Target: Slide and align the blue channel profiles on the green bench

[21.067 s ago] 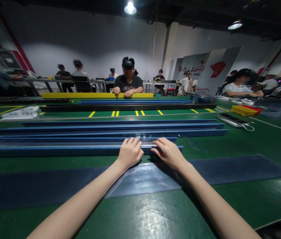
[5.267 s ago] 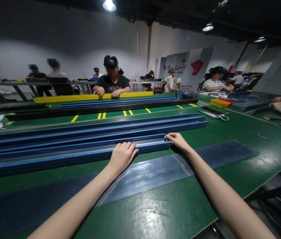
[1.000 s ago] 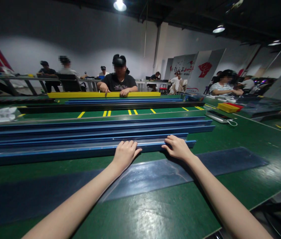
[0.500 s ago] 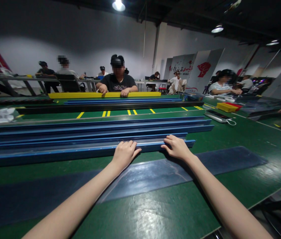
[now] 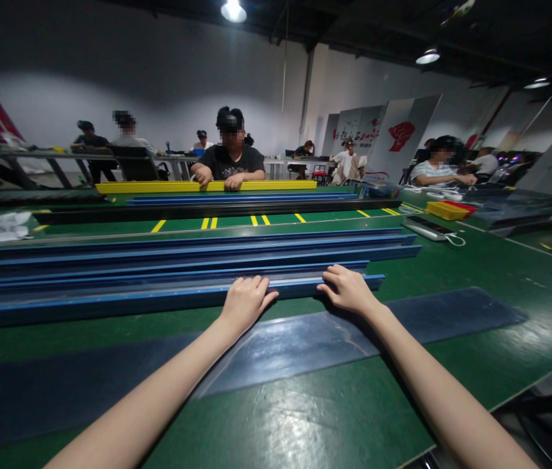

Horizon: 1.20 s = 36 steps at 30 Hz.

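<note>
A long blue channel strip [image 5: 149, 298] with raised edges lies across the table in front of me. My left hand [image 5: 247, 301] grips its near edge, fingers bent over the top and thumb pointing right along the side. Farther right, near the strip's end, my right hand [image 5: 347, 288] is closed on the same edge, thumb pointing left. What the fingertips touch inside the channel is hidden. Just beyond lies a second blue channel strip [image 5: 276, 249], parallel to the first. Under my forearms a flat, dark translucent sheet [image 5: 295, 348] rests on the table.
Across the green table [image 5: 495, 384], a person [image 5: 232, 159] handles a yellow strip [image 5: 159, 187]. Black [image 5: 237, 210] and thin blue strips lie between us. A phone on a white device [image 5: 429, 229] and a yellow tray [image 5: 446, 210] are at right. Other people sit farther back.
Both my hands stay in place on the blue strip. Across the table, the person's hand on the right side of the picture has shifted slightly left along the yellow strip.
</note>
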Available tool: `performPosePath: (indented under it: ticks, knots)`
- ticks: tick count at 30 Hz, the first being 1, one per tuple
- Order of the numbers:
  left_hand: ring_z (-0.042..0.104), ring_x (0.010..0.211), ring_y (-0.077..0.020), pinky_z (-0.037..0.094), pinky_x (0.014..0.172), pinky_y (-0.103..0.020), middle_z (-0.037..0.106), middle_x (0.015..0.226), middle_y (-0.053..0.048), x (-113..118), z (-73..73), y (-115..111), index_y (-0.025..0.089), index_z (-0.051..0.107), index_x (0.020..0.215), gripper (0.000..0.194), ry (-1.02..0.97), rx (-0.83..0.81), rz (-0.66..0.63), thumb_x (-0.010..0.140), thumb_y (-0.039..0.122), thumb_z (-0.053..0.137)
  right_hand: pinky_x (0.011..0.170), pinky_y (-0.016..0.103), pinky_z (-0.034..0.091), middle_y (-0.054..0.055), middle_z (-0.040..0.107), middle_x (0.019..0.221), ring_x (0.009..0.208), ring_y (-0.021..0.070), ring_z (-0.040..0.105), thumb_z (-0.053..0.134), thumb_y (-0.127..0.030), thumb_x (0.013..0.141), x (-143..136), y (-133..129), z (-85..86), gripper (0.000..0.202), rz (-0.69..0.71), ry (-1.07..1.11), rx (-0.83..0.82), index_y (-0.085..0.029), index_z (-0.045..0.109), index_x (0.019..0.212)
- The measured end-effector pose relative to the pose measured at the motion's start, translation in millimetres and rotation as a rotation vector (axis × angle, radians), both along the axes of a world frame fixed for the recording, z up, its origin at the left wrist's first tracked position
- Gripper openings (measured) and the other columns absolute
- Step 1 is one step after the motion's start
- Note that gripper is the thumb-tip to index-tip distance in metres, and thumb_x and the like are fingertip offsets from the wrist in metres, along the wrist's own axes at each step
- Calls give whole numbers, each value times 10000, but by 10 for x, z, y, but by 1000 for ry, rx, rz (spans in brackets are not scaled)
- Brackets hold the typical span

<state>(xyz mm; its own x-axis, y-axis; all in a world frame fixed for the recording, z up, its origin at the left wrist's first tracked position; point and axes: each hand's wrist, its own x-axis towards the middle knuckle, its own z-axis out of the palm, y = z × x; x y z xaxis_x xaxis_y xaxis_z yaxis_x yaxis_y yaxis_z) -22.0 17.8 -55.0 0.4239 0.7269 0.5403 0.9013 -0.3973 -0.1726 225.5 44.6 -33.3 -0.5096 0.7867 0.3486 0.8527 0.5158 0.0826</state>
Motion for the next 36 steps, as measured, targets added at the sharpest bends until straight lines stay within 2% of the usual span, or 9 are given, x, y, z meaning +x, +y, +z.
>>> performPosePath:
  ticks: [16,24,36]
  knots:
    - [535,692,-179,309,611,-292,591,729,-33,9,-7,-8,162,540,779,280,3,30,-4,845,403,413,662,229,339,48,569,831,778,147,505,415,-337,821,-6,-3,14,227,-12,-16,-22,-181,571,766]
    - [529,846,-189,350,656,-288,600,901,-66,10,-11,-2,154,547,836,253,-34,39,-31,830,388,451,695,243,345,58,582,848,794,161,520,369,-358,843,-33,0,0,269,17,-57,-33,-175,566,837]
    - [526,844,-194,348,665,-300,597,901,-72,12,-1,-11,152,546,850,256,-25,18,-28,840,380,430,802,269,365,92,584,1057,974,178,508,383,-349,839,-88,-4,-34,317,119,24,-38,-153,552,1022]
